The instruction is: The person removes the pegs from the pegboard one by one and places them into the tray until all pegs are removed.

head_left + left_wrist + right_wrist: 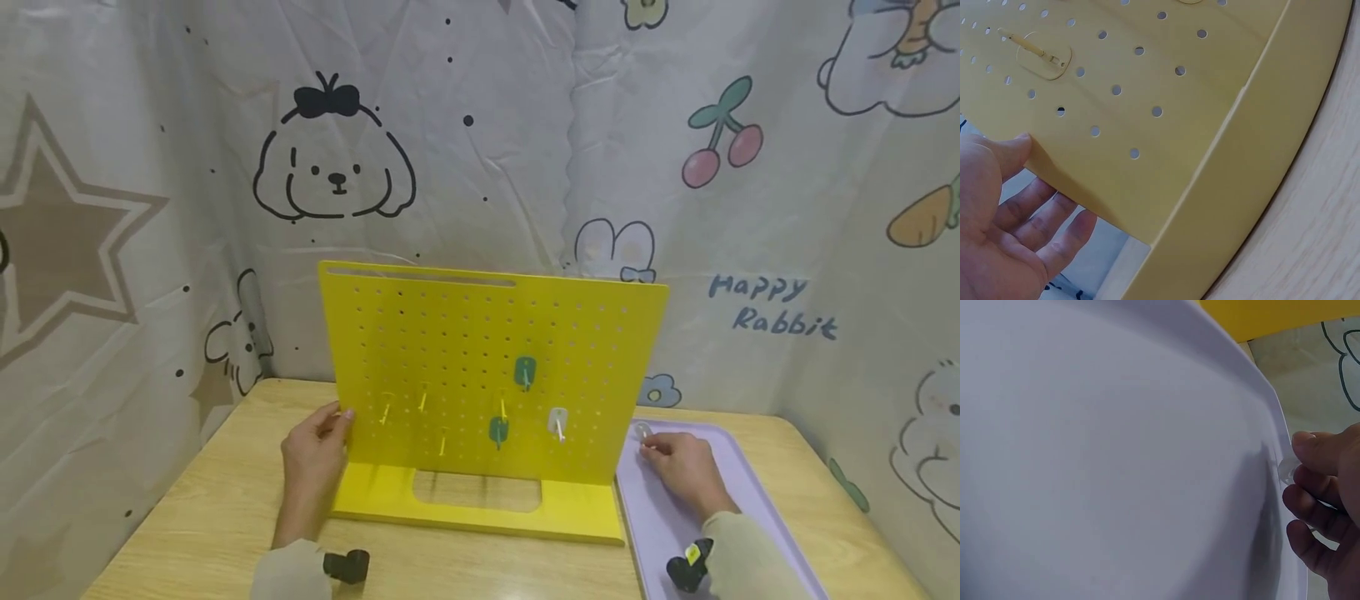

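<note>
Right hand (686,468) pinches the clear piece (642,430), probably light, stiff, slippery, best held by its rim, while left hand (313,454) grips the yellow board (465,383) at left.

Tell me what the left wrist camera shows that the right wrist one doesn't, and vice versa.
Only the left wrist view: the left hand gripping the side edge of the yellow pegboard, and a yellow hook on it.
Only the right wrist view: the right hand pinching a small clear piece by the rim of the lavender tray.
Both: part of the yellow pegboard and some printed curtain.
</note>
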Action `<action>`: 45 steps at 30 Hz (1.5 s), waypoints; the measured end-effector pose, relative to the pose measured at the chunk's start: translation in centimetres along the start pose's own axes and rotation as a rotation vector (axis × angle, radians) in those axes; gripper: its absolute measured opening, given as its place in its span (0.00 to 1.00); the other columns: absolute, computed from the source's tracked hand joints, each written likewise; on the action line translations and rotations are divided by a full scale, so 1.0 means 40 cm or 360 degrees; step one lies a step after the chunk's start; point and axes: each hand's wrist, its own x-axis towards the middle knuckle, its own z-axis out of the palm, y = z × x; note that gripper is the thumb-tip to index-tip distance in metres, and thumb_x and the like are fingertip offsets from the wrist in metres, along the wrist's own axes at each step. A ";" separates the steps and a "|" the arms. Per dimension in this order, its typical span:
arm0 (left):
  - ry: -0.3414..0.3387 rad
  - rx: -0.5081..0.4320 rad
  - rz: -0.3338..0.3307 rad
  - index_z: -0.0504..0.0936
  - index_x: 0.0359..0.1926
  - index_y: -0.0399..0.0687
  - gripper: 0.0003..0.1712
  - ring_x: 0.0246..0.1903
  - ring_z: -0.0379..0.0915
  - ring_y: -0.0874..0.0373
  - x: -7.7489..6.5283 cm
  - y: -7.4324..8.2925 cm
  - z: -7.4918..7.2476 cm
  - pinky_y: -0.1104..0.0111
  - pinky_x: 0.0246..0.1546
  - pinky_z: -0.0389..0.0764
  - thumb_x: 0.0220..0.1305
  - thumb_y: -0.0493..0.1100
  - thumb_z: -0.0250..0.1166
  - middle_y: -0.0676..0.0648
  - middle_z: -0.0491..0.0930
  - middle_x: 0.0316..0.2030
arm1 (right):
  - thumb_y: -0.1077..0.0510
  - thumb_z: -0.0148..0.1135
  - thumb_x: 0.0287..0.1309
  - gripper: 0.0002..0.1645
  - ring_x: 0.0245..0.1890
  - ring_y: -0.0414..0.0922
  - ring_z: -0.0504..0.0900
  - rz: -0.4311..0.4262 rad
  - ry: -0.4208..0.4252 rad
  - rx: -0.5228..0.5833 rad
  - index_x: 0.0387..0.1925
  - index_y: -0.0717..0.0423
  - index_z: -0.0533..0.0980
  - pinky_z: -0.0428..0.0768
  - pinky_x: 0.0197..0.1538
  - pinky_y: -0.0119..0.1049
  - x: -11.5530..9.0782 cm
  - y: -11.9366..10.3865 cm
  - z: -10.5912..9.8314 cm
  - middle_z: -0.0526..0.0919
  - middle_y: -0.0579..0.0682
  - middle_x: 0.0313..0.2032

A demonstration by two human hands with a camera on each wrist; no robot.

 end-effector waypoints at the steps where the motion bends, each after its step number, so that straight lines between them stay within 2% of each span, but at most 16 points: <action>1: -0.0005 -0.0002 -0.0007 0.77 0.65 0.46 0.26 0.44 0.77 0.50 0.000 -0.001 0.001 0.64 0.42 0.80 0.74 0.55 0.59 0.43 0.81 0.48 | 0.61 0.66 0.63 0.11 0.41 0.53 0.82 -0.0010 0.0006 -0.0007 0.45 0.63 0.85 0.78 0.47 0.56 0.000 0.001 0.002 0.86 0.60 0.43; 8: 0.0003 0.0027 0.0021 0.78 0.64 0.48 0.26 0.43 0.79 0.50 0.003 -0.011 0.006 0.63 0.41 0.80 0.73 0.56 0.59 0.43 0.83 0.47 | 0.63 0.66 0.61 0.10 0.38 0.51 0.80 -0.0022 0.0018 -0.0054 0.43 0.61 0.86 0.78 0.47 0.55 0.002 -0.001 0.018 0.86 0.60 0.43; 13: -0.0020 0.0006 0.0008 0.78 0.65 0.50 0.27 0.44 0.79 0.50 0.007 -0.014 0.004 0.62 0.43 0.81 0.73 0.58 0.58 0.45 0.83 0.48 | 0.62 0.66 0.62 0.11 0.37 0.49 0.80 -0.0027 0.0046 -0.0027 0.44 0.61 0.86 0.79 0.44 0.53 0.002 -0.004 0.013 0.87 0.59 0.42; 17: -0.0011 0.0019 0.0037 0.78 0.64 0.48 0.26 0.43 0.80 0.50 0.009 -0.013 0.004 0.62 0.42 0.81 0.73 0.56 0.59 0.44 0.83 0.47 | 0.58 0.65 0.64 0.13 0.37 0.51 0.81 -0.0020 0.0102 0.0024 0.46 0.60 0.85 0.79 0.42 0.53 -0.002 -0.007 -0.007 0.86 0.59 0.40; 24: 0.0034 0.0025 0.0065 0.79 0.63 0.47 0.24 0.42 0.81 0.50 0.010 -0.009 0.006 0.59 0.44 0.81 0.73 0.54 0.60 0.44 0.84 0.46 | 0.50 0.64 0.67 0.21 0.43 0.56 0.82 -0.0018 0.0190 0.0093 0.53 0.60 0.82 0.80 0.44 0.52 -0.026 -0.037 -0.040 0.85 0.62 0.45; 30: 0.0062 0.0060 0.0133 0.81 0.61 0.43 0.23 0.41 0.81 0.49 0.007 -0.009 0.006 0.58 0.44 0.80 0.73 0.51 0.61 0.41 0.85 0.44 | 0.50 0.66 0.66 0.20 0.43 0.55 0.82 -0.0119 0.0318 0.0163 0.52 0.59 0.82 0.78 0.39 0.45 -0.056 -0.068 -0.059 0.87 0.57 0.42; 34: 0.0074 0.0082 0.0171 0.81 0.60 0.42 0.23 0.41 0.81 0.49 0.005 -0.008 0.005 0.64 0.40 0.80 0.73 0.51 0.62 0.40 0.85 0.44 | 0.51 0.66 0.65 0.19 0.41 0.54 0.83 -0.0175 0.0398 0.0223 0.51 0.60 0.83 0.79 0.38 0.43 -0.075 -0.094 -0.068 0.87 0.56 0.41; 37: 0.0073 0.0082 0.0159 0.81 0.60 0.42 0.23 0.41 0.81 0.49 0.004 -0.008 0.006 0.65 0.40 0.79 0.73 0.52 0.62 0.41 0.85 0.44 | 0.53 0.67 0.65 0.18 0.39 0.51 0.83 -0.0200 0.0430 0.0287 0.50 0.60 0.83 0.79 0.37 0.39 -0.089 -0.115 -0.075 0.87 0.55 0.41; 40: 0.0066 0.0077 0.0137 0.81 0.61 0.43 0.24 0.41 0.81 0.49 0.004 -0.009 0.006 0.62 0.42 0.80 0.73 0.52 0.62 0.41 0.85 0.45 | 0.54 0.68 0.64 0.16 0.37 0.47 0.83 -0.0237 0.0450 0.0359 0.49 0.59 0.84 0.80 0.36 0.35 -0.101 -0.138 -0.082 0.88 0.53 0.40; 45: 0.0060 0.0067 0.0117 0.81 0.61 0.44 0.23 0.41 0.80 0.50 0.005 -0.010 0.007 0.65 0.41 0.79 0.73 0.52 0.62 0.42 0.85 0.45 | 0.58 0.70 0.62 0.13 0.33 0.38 0.83 -0.0347 0.0470 0.0495 0.46 0.60 0.85 0.80 0.35 0.31 -0.119 -0.174 -0.085 0.88 0.51 0.38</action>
